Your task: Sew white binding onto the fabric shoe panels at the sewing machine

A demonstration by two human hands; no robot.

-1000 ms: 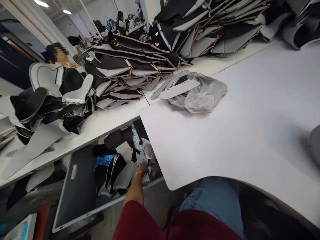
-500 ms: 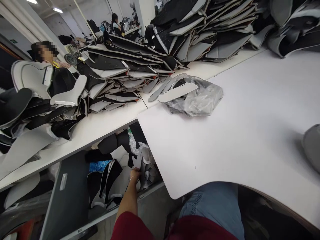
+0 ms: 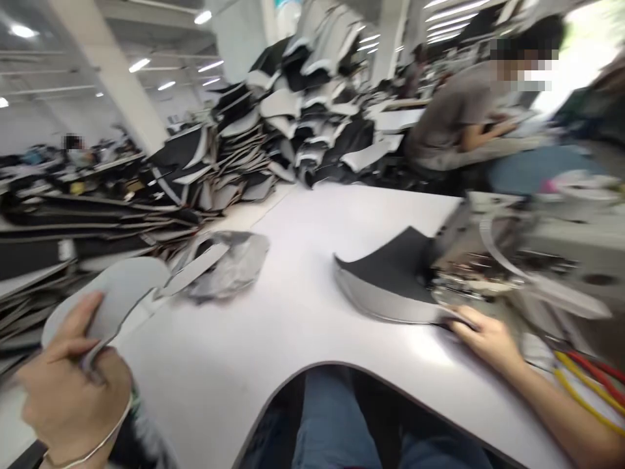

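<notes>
Looking at grey panel (image 3: pixel 129 286): smooth and pale, rounded at its far end.
Black-and-grey piece (image 3: pixel 390 267): dark upper face, pale curved band along the near side.
My left hand (image 3: pixel 73 391): nearly closed, thumb and fingers pinching the grey panel.
My right hand (image 3: pixel 488 339): closed, fingers curled on the piece's near corner.
Where they are: grey panel ahead of my left hand, near the plastic bag (image 3: pixel 244 260); black-and-grey piece over the worktop (image 3: pixel 293 319), left of my right hand.
</notes>
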